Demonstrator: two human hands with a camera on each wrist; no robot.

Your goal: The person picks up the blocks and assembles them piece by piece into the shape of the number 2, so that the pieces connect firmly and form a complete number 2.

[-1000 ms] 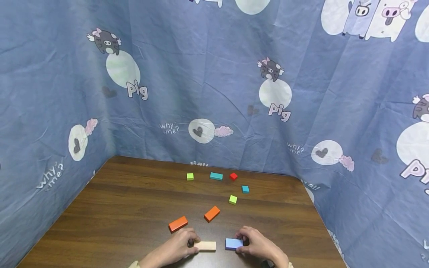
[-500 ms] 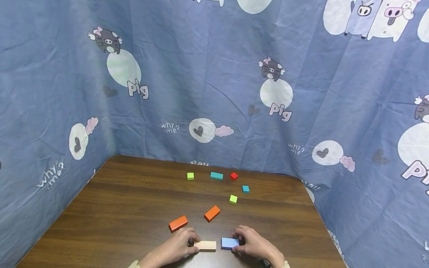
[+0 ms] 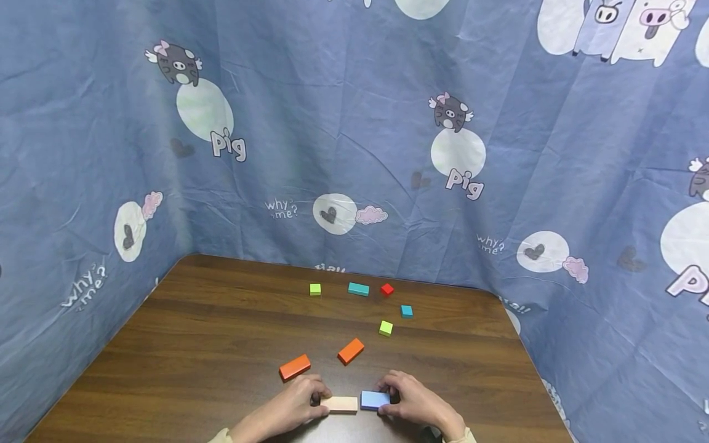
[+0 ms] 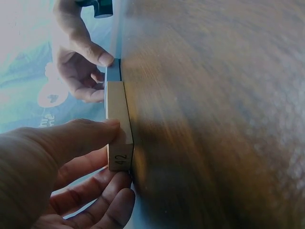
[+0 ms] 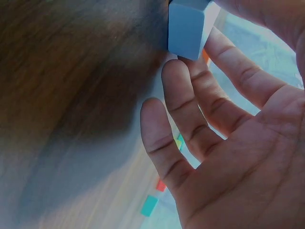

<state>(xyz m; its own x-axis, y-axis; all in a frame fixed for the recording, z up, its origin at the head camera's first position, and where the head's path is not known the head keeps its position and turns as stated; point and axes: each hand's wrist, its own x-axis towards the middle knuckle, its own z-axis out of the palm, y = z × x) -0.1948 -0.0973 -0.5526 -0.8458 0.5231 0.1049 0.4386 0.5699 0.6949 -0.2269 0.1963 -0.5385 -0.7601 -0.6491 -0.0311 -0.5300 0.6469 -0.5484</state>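
One blue block (image 3: 374,400) nearer beige block (image 3: 341,404)

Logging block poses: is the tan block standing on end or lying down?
Lying down: the head view shows the tan block lengthwise along the table, left hand pinching one end.

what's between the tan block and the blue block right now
Nothing but a narrow strip of bare wood-grain table separates the tan block from the blue block; the head view shows it.
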